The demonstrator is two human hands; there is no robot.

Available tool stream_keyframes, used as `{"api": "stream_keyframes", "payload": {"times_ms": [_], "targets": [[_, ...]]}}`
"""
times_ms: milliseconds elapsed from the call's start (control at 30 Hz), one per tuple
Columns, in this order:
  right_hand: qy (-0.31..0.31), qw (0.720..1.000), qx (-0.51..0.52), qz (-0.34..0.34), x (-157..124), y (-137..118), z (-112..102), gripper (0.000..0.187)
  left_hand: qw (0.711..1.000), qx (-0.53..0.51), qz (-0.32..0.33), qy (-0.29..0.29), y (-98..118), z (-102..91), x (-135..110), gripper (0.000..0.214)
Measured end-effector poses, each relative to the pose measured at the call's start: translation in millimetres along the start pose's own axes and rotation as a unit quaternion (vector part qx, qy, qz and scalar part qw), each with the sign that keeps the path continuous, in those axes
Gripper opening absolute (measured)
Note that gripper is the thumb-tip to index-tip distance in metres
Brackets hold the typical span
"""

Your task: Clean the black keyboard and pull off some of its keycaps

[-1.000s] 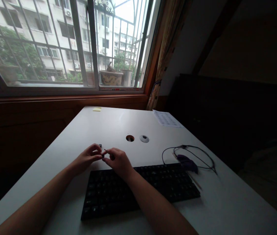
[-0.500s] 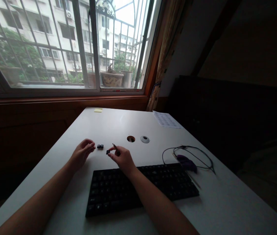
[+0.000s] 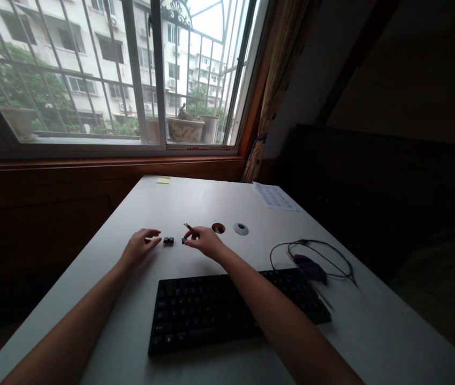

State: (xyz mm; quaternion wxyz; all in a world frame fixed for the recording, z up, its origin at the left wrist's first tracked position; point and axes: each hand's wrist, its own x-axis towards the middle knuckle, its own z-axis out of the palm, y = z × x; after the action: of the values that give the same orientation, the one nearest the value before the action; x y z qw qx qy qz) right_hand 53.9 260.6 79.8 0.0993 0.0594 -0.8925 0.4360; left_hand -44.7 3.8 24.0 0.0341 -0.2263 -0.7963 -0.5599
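A black keyboard (image 3: 227, 307) lies on the white desk (image 3: 195, 203) in front of me. Beyond it, a small black keycap (image 3: 168, 240) rests on the desk. My left hand (image 3: 141, 246) lies just left of that keycap, fingers loosely stretched toward it and holding nothing. My right hand (image 3: 204, 241) is pinched on a second black keycap (image 3: 184, 240) at the desk surface, right of the first one. A thin dark tool (image 3: 189, 228) sticks up from the same hand.
A cable hole (image 3: 218, 228) and its round cap (image 3: 241, 229) lie behind my right hand. A purple object with a looped black cable (image 3: 311, 262) sits at the right. A printed sheet (image 3: 275, 197) and a yellow sticky note (image 3: 163, 181) lie near the window.
My hands were joined above the keyboard and have parted. The right hand carried a keycap forward to the desk beside the first one. The left hand's fingers have stretched out.
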Motion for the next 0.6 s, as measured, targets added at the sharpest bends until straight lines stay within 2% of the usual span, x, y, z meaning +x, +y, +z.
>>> {"api": "stream_keyframes", "payload": {"times_ms": [233, 433, 600], "targets": [[-0.010, 0.999, 0.000, 0.033, 23, 25, 22, 0.015, 0.998, 0.041, 0.041, -0.024, -1, 1.6, -1, 0.038], [-0.001, 1.000, -0.018, 0.026, 24, 34, 28, 0.016, 0.993, 0.100, 0.065, -0.018, -9, 5.3, 1, 0.027], [0.000, 0.999, -0.034, 0.022, 24, 36, 31, 0.019, 0.985, 0.155, 0.069, -0.026, -16, 6.4, 1, 0.030]]}}
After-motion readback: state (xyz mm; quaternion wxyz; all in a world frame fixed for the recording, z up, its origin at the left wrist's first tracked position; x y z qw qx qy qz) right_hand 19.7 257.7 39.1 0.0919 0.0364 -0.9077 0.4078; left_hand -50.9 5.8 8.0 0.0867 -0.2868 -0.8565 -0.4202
